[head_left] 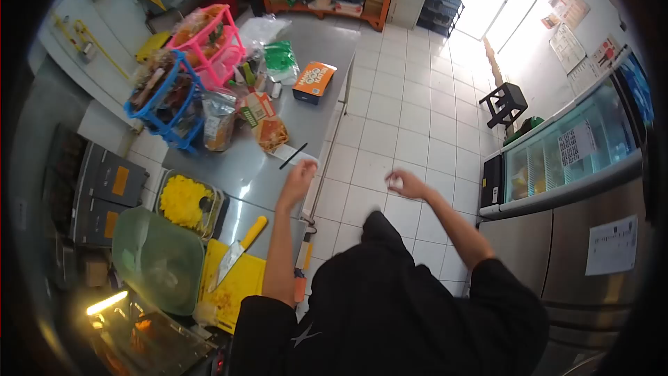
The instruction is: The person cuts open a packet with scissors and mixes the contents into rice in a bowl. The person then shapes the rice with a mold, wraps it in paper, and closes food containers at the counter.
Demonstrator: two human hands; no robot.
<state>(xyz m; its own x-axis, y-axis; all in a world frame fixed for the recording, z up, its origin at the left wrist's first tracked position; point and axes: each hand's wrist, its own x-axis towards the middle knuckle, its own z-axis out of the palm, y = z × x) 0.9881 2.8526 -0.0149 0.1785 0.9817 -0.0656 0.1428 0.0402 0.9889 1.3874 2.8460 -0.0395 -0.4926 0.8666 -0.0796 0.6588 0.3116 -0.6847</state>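
My left hand (299, 178) hovers by the edge of the steel counter (243, 198), blurred, so its grip cannot be made out. Close to it on the counter are a thin black stick-like item (293, 156) and a white sheet (300, 158). Over the tiled floor, my right hand (408, 185) is loosely curled, with a pale gap between thumb and fingers and nothing visible held. A knife (233, 254) with a yellow handle rests across a yellow cutting board (254, 278) beside my left forearm. Chopped yellow pieces (184, 200) fill a clear container.
Pink (233, 45) and blue (156, 122) baskets of packets stand on the counter, near an orange box (314, 80). A greenish plastic tub (156, 257) is at lower left. A glass-front fridge (563, 139) lines the right side; a black stool (504, 104) stands by the wall.
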